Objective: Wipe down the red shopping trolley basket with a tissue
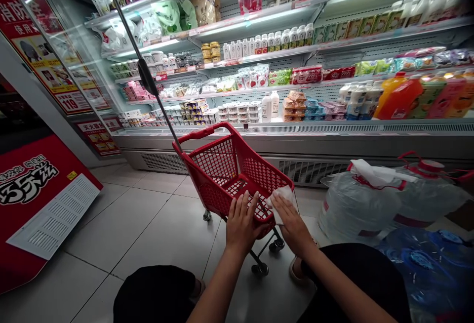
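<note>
Red plastic cart point(207, 190): centre of frame, basket's near rim under both hands.
Left hand point(240, 225): lower centre, laid over the near rim, fingers slightly spread.
Right hand point(292, 218): fingers close together, flat over a white wipe point(288, 193) at the rim's right corner.
Floor point(144, 229): wide stretch left of cart; narrow gap at right, beside bagged bottles point(351, 214).
Refrigerated cabinet point(299, 142): just behind the cart, front edge crossing the frame.
Right thumb: hidden; pinching cannot be told.
Forearms point(222, 281), knees point(155, 291): cut off at bottom.
</note>
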Demonstrator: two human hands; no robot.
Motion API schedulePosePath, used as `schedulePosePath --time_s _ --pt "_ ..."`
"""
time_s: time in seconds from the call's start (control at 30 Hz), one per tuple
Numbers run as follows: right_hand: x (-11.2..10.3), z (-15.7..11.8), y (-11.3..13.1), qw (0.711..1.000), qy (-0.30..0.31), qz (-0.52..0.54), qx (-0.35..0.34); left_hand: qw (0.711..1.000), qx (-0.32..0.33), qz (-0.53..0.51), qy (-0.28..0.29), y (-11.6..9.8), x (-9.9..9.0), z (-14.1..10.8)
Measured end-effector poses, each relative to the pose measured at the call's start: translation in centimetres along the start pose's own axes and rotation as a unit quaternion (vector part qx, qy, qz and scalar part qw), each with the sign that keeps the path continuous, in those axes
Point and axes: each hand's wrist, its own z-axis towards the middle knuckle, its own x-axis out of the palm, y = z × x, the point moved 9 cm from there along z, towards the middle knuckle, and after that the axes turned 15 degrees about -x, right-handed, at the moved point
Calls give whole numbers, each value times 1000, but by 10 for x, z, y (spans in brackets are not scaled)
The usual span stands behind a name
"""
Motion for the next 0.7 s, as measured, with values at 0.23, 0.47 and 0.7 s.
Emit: schedulePosePath --time_s 0.23,0.47,0.7 --pt "2 -1 54 989 83 69 -99 1000 -12 -7 -10 -1 -4 -8" --pt "-23 1 -45 993 64 28 -90 996 77 8 34 11 -19 -5" --pt "-1 -5 -45 997 64 48 11 1000 28 -1 7 28 -13 3"
